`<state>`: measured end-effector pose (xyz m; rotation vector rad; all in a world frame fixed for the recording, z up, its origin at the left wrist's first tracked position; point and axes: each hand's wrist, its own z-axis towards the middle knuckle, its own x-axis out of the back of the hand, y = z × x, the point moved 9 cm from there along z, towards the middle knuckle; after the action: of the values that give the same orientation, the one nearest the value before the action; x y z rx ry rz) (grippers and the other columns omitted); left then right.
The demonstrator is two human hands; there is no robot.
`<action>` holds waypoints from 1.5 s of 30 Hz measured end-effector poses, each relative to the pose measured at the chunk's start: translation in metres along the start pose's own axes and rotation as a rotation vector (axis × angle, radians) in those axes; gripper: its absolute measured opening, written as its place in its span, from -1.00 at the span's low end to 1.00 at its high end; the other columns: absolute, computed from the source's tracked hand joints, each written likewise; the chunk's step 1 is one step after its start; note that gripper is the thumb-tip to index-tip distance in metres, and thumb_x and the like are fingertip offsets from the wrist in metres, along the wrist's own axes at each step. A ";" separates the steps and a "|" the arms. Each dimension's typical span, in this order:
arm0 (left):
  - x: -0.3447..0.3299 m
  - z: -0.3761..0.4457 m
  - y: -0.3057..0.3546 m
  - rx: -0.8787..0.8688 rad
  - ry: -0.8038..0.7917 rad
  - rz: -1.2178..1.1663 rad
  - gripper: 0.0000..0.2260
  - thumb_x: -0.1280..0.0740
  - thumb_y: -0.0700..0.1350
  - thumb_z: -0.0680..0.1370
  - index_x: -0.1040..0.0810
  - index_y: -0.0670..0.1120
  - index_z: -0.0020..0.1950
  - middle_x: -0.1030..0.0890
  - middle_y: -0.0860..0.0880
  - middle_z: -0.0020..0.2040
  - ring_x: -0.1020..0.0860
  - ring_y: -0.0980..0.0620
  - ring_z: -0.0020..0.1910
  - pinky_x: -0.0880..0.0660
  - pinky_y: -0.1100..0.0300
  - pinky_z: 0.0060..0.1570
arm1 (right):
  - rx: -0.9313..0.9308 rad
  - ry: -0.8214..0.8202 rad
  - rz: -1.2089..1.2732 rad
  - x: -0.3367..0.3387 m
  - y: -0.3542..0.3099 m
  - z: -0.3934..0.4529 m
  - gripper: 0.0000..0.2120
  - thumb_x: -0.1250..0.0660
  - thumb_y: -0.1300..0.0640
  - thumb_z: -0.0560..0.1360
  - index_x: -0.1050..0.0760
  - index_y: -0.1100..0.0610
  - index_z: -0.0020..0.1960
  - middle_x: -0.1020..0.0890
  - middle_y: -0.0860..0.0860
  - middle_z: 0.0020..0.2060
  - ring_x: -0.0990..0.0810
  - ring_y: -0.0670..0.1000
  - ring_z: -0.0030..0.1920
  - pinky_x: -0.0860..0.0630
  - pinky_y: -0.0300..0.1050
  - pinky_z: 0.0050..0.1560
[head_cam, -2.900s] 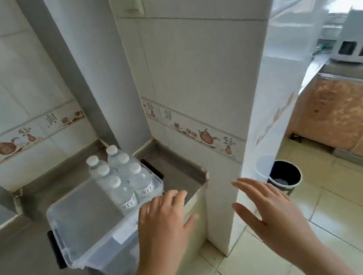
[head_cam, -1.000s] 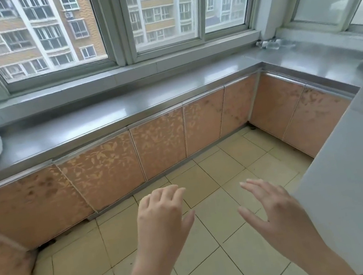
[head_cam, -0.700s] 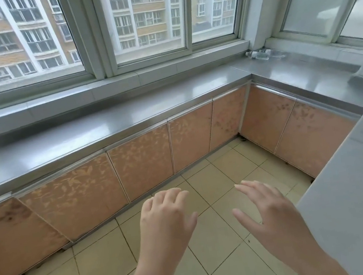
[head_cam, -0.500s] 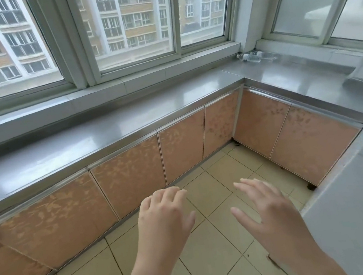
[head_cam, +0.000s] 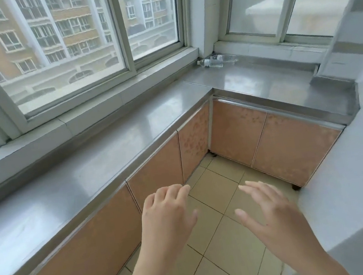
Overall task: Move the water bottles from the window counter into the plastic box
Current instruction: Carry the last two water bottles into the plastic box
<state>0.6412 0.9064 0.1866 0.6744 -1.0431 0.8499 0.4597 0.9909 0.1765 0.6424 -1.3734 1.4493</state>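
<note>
Water bottles [head_cam: 214, 61] lie on their sides in the far corner of the steel counter [head_cam: 98, 154] under the windows — well apart from left hand [head_cam: 167, 219] and right hand [head_cam: 272, 215], both empty, fingers loosely spread over the floor.

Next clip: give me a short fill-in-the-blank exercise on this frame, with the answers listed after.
1. The water bottles on the steel counter are lying on their ____.
2. They sit in the far corner, right below the ____.
3. The left hand and right hand both hold ____.

Answers: sides; window; nothing
</note>
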 end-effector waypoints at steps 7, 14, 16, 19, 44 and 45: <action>-0.055 0.113 0.011 -0.097 0.009 -0.048 -0.50 -0.59 0.13 0.20 -0.66 0.01 0.08 -0.68 0.11 -0.03 -0.66 0.02 -0.08 -0.56 0.09 -0.14 | -0.093 0.055 -0.039 -0.005 0.053 0.095 -0.45 -0.08 -0.28 0.41 -0.47 -0.06 0.28 -0.51 -0.13 0.27 -0.43 -0.03 0.32 -0.39 0.06 0.30; -0.114 0.229 0.030 -0.070 -0.012 -0.047 -0.48 -0.58 0.17 0.20 -0.65 0.03 0.10 -0.67 0.14 -0.03 -0.65 0.05 -0.07 -0.56 0.12 -0.15 | -0.116 0.002 -0.032 -0.018 0.129 0.207 -0.43 -0.06 -0.29 0.39 -0.46 -0.09 0.29 -0.49 -0.16 0.29 -0.39 -0.05 0.34 -0.33 0.00 0.34; -0.127 0.260 0.035 -0.051 -0.013 -0.047 -0.50 -0.56 0.18 0.21 -0.65 0.05 0.10 -0.67 0.16 -0.03 -0.65 0.07 -0.06 -0.56 0.13 -0.14 | -0.116 -0.016 -0.023 -0.017 0.149 0.241 -0.43 -0.06 -0.30 0.39 -0.47 -0.09 0.29 -0.49 -0.16 0.28 -0.40 -0.06 0.34 -0.32 -0.01 0.34; -0.145 0.302 0.037 -0.007 -0.029 -0.045 -0.51 -0.55 0.18 0.23 -0.65 0.06 0.10 -0.67 0.18 -0.02 -0.65 0.08 -0.06 -0.56 0.15 -0.14 | -0.099 -0.042 -0.031 -0.014 0.172 0.288 -0.42 -0.05 -0.30 0.38 -0.47 -0.09 0.29 -0.49 -0.17 0.29 -0.39 -0.06 0.34 -0.33 0.04 0.35; -0.311 0.698 0.032 -0.034 -0.206 -0.130 -0.58 -0.48 0.13 0.36 -0.60 0.05 0.18 -0.65 0.13 0.09 -0.61 -0.01 0.06 -0.51 0.06 0.01 | -0.237 -0.044 -0.110 -0.025 0.308 0.645 -0.54 -0.31 -0.13 0.48 -0.40 -0.09 0.35 -0.43 -0.18 0.33 -0.35 -0.08 0.36 -0.19 -0.12 0.37; -0.316 0.711 0.030 -0.030 -0.215 -0.129 -0.58 -0.48 0.13 0.35 -0.60 0.05 0.17 -0.65 0.12 0.08 -0.62 -0.01 0.05 -0.52 0.06 0.00 | -0.238 -0.046 -0.111 -0.026 0.312 0.658 -0.54 -0.30 -0.13 0.48 -0.41 -0.09 0.35 -0.44 -0.17 0.33 -0.35 -0.07 0.35 -0.20 -0.13 0.36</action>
<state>0.2116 0.2577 0.1544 0.8118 -1.1884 0.6588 0.0259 0.4062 0.1651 0.5911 -1.4949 1.1685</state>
